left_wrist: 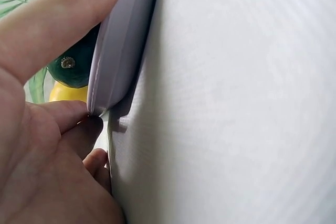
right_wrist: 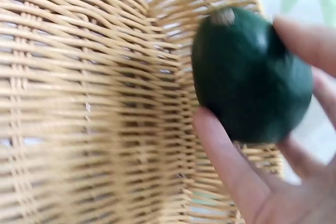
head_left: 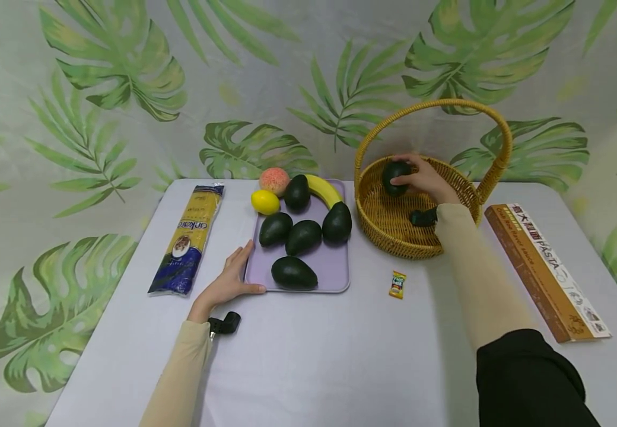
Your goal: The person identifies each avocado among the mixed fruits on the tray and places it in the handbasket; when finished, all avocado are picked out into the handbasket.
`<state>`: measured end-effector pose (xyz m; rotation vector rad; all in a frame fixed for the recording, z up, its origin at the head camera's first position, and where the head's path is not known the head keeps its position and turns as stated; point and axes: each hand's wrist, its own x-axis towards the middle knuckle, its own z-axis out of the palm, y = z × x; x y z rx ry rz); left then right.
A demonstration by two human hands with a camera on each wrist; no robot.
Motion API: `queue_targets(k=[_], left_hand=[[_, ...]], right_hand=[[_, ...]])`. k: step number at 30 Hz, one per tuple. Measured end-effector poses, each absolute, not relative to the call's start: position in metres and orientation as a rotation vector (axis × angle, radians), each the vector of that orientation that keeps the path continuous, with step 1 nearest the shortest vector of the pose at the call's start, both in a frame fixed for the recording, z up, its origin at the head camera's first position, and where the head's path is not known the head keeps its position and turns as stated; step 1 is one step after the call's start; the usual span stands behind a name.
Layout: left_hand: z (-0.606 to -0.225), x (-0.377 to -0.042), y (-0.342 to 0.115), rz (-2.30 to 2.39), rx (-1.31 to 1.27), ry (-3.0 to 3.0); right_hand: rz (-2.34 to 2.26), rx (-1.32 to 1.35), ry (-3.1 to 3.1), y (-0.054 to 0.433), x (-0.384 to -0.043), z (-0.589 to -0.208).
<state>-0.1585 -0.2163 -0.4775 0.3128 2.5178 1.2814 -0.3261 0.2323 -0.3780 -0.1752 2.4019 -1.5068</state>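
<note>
In the head view my right hand holds a dark green avocado inside the wicker basket, near its back left wall. Fingers and thumb grip the avocado from its sides in the right wrist view, above the woven bottom. My left hand touches the near left corner of a lilac tray, thumb along the front edge and fingers along the left side. On the tray lie several more avocados and a banana. A yellow lemon and a peach sit at its back left.
A pasta packet lies left of the tray. A small wrapped snack lies in front of the basket, and a long brown pasta box lies to its right. The basket's tall handle arches above my right hand.
</note>
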Motion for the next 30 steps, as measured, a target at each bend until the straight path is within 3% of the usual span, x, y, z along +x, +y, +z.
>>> queue_targets(k=[7, 18, 30], left_hand=[[-0.478, -0.159, -0.216, 1.281, 0.326, 2.519], [-0.476, -0.159, -0.217, 1.277, 0.329, 2.526], [-0.475, -0.159, -0.217, 1.28, 0.325, 2.513]], right_hand=[[-1.47, -0.058, 2.443, 0.222, -0.327, -0.386], [-1.311, -0.158, 2.395, 0.237, -0.324, -0.377], [-1.427, -0.245, 2.331, 0.267, -0.307, -0.367]])
